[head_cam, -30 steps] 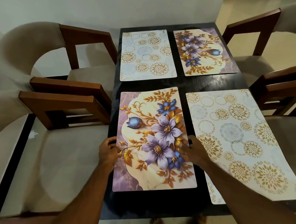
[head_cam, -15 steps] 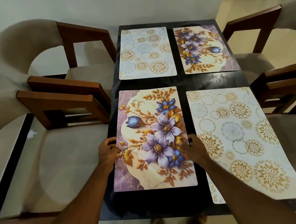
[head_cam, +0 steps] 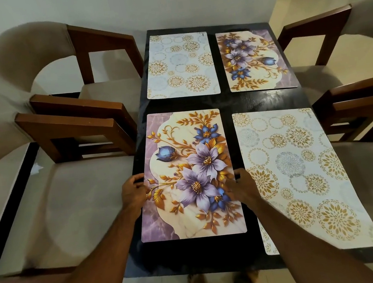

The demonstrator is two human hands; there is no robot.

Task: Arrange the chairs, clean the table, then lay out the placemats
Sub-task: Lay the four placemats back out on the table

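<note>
Item: near-left floral placemat (head_cam: 186, 177), lying flat on the dark counter (head_cam: 267, 98). Left hand (head_cam: 133, 192) and right hand (head_cam: 241, 185) are pinching its side edges, fingers curled. Handling advice: be sliding both sides evenly, squaring it with the neighbouring circle-patterned placemat (head_cam: 299, 174). Containers: none showing.

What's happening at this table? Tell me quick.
A person is laying out placemats on a dark table. Four mats are down: two flowered, two with gold circles. The left hand and right hand hold the side edges of the near flowered mat, apparently squaring it up. The near circle mat sits slightly skewed beside it and hangs over the table's edge. Chairs stand at both sides.
</note>
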